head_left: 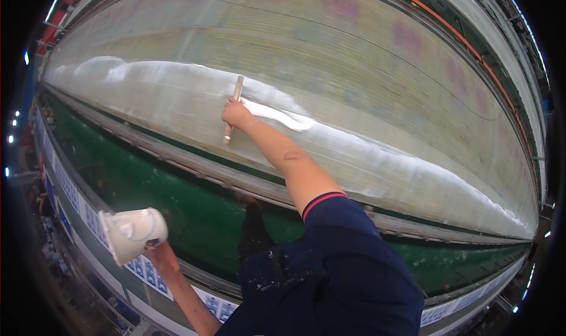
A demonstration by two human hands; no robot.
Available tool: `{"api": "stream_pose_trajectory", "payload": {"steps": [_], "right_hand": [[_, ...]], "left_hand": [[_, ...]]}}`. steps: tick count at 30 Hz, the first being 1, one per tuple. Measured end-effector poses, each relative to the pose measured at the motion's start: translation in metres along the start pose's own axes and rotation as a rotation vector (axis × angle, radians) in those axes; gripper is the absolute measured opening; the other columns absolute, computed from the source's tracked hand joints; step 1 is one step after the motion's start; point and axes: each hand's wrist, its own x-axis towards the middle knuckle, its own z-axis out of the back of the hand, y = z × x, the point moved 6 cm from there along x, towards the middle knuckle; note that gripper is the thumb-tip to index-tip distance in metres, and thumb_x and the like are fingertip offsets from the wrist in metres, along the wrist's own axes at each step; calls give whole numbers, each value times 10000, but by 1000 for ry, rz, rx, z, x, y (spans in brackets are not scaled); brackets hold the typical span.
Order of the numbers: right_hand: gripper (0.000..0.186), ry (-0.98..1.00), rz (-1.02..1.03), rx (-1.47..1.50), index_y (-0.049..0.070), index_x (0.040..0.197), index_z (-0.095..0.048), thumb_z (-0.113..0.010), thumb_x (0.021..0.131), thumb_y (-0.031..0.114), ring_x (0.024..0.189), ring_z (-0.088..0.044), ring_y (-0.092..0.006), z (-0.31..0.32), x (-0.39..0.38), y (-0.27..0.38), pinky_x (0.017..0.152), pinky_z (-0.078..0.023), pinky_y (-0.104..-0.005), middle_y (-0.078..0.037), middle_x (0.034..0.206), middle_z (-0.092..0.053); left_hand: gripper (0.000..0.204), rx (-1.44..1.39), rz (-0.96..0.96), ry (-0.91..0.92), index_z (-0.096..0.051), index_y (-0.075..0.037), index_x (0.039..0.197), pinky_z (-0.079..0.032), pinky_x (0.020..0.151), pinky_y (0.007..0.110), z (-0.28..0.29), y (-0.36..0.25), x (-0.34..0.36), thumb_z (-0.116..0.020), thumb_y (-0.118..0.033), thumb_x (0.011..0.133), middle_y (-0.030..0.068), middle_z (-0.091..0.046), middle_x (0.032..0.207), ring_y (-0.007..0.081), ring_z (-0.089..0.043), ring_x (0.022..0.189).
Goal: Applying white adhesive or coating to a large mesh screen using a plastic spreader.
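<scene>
My right hand (237, 115) is stretched out over a long, pale surface (330, 70). Its fingers are wrapped round the middle of a narrow wooden squeegee (238, 87), which lies across the surface. A thick bead of white paste (283, 119) runs rightward from beside the squeegee, and a thinner white film (377, 147) spreads along the surface on both sides. Low at the left, away from the surface, my left hand (163, 260) grips a white plastic bucket (134, 233) from below. The bucket is tilted on its side; what it contains is hidden.
A metal rail (194, 169) edges the near side of the long surface. Below it runs a green floor strip (159, 182), where my foot shows. An orange line (442, 26) follows the far edge. Behind me stands a bench (112, 274) with blue-and-white printed sheets.
</scene>
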Motion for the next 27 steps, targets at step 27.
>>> {"api": "stream_pose_trajectory", "payload": {"steps": [27], "right_hand": [[187, -399, -941, 322, 47, 832, -679, -636, 772, 219, 909, -597, -307, 78, -1073, -275, 847, -414, -465, -142, 868, -647]], "left_hand": [[861, 12, 81, -69, -219, -120, 1467, -260, 1137, 445, -463, 125, -841, -729, -170, 775, 89, -316, 1470, 263, -337, 1349]]}}
